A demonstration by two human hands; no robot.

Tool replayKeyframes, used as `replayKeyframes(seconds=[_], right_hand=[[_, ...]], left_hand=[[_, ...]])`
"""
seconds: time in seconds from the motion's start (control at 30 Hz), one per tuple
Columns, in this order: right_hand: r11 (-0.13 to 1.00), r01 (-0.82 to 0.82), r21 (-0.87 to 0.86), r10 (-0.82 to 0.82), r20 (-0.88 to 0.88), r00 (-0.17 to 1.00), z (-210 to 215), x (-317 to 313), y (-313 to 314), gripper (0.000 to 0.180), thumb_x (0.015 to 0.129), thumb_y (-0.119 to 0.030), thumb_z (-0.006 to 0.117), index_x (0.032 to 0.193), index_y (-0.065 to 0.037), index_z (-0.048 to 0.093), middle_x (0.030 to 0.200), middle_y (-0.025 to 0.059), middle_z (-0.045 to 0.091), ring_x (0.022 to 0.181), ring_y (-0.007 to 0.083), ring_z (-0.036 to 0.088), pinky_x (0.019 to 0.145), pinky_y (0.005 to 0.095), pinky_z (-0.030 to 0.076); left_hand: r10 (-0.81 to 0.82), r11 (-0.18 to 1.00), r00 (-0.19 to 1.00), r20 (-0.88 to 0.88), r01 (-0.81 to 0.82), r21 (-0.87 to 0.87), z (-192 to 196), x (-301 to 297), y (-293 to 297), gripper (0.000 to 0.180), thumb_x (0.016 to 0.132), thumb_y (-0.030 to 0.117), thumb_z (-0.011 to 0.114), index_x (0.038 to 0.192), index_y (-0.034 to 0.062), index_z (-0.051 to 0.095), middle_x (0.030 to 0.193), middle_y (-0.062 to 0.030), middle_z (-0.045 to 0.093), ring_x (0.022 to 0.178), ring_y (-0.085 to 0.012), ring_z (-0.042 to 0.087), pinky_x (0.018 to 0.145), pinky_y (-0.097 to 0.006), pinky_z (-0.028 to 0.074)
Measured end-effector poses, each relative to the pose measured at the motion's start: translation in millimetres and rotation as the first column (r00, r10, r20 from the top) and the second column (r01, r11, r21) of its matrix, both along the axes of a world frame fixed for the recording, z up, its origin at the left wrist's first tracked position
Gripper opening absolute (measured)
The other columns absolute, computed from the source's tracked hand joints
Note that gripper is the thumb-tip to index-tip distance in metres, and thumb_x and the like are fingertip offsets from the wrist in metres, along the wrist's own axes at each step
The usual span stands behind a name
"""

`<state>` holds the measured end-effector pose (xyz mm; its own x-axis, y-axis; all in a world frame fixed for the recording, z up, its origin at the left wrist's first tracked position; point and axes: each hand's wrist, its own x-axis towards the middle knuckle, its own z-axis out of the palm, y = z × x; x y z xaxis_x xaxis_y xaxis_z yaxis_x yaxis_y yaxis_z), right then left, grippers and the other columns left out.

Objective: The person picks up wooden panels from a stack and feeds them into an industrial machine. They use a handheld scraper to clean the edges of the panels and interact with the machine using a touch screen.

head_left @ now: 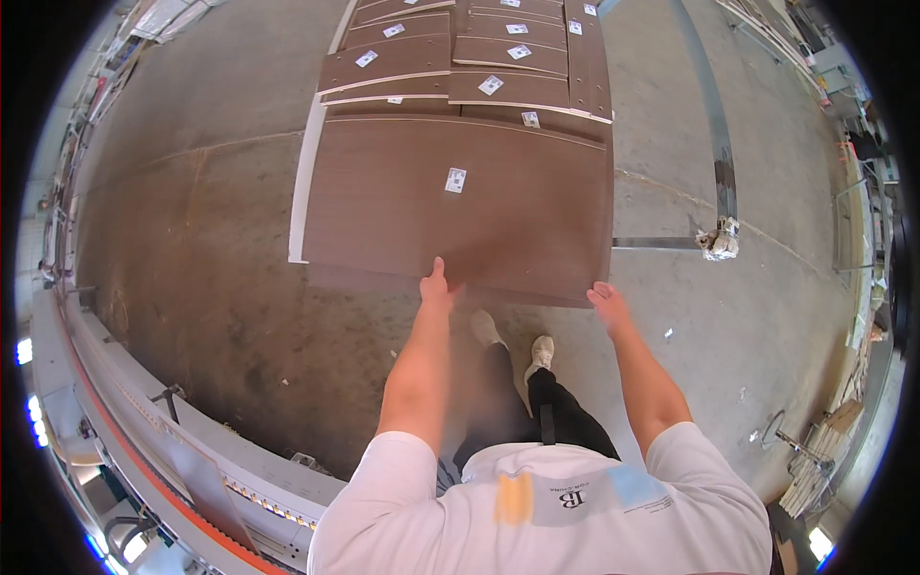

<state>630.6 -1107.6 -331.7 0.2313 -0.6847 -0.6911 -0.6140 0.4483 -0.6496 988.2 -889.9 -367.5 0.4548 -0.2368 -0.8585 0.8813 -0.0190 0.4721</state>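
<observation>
A wide brown panel (383,211) with a white label (455,180) lies in front of me at the near end of a stack of panels. My left hand (438,287) is closed on its near edge, the thumb on top and the other fingers mostly hidden beneath. At the near right corner, my right hand (609,305) grips the same panel. That near edge is smeared by motion. Smaller labelled brown panels (388,62) lie in overlapping rows beyond it.
A long machine with an orange strip (182,508) runs along my lower left. Right of the stack, a metal bar (661,243) meets a post wrapped at its end (719,240). Long strips and boards (824,460) line the far right. My shoes (541,353) stand on the concrete floor.
</observation>
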Motion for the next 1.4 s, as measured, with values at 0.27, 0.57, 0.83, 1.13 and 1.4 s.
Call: replayKeyframes(seconds=[0.27,0.57,0.83,1.13,1.4], right_hand=[[0.433,-0.678,-0.594,0.434,-0.522,0.734,125.4,7.2,61.4,0.068,0.067,-0.017,0.085,0.13,-0.01,0.06,0.138,0.0079,0.06,0.13,0.0304,0.052,0.11,0.043,0.043],[0.152,-0.688,-0.709,0.471,-0.56,0.681,271.5,-34.7,66.2,0.046,0.07,-0.007,0.076,0.115,-0.009,0.07,0.123,0.0074,0.07,0.118,0.0267,0.065,0.112,0.0512,0.04],[-0.039,-0.687,-0.726,0.592,-0.57,0.569,410.9,-12.3,92.1,0.026,0.074,-0.014,0.075,0.1,-0.007,0.072,0.102,0.0074,0.076,0.101,0.0243,0.073,0.105,0.0534,0.047],[-0.021,-0.552,-0.834,0.679,-0.417,0.604,440.1,-66.3,103.9,0.025,0.072,-0.02,0.084,0.088,-0.009,0.07,0.094,0.0052,0.077,0.094,0.023,0.074,0.093,0.046,0.055],[0.778,0.067,-0.625,0.365,0.536,0.761,302.2,-170.9,29.2,0.035,0.093,-0.035,0.064,0.103,-0.002,0.066,0.101,0.0116,0.069,0.103,0.024,0.065,0.104,0.0446,0.045]], left_hand=[[-0.183,0.97,0.967,0.177,0.149,0.192,68.5,-23.4,50.3,0.04,0.095,0.035,0.071,0.11,0.0007,0.059,0.1,-0.0113,0.065,0.078,-0.0203,0.065,0.06,-0.035,0.057],[-0.102,0.924,0.994,0.045,0.111,-0.365,213.5,-34.3,118.7,0.053,0.1,0.055,0.054,0.121,0.006,0.06,0.105,-0.0044,0.068,0.096,-0.0208,0.067,0.087,-0.042,0.056],[0.073,0.916,0.995,0.068,-0.04,-0.399,90.8,23.8,-21.8,0.075,0.099,0.07,0.032,0.139,0.009,0.049,0.132,-0.0094,0.058,0.124,-0.0302,0.054,0.106,-0.049,0.045],[0.193,0.893,0.979,-0.059,-0.2,-0.404,91.0,-43.5,-48.3,0.08,0.099,0.071,0.027,0.147,0.0082,0.039,0.144,-0.0121,0.048,0.134,-0.0329,0.045,0.111,-0.05,0.039],[0.489,0.786,0.872,0.024,-0.428,-0.446,181.3,-154.3,64.1,0.085,0.099,0.072,0.023,0.154,0.0075,0.031,0.155,-0.0144,0.039,0.142,-0.0354,0.037,0.116,-0.051,0.035]])
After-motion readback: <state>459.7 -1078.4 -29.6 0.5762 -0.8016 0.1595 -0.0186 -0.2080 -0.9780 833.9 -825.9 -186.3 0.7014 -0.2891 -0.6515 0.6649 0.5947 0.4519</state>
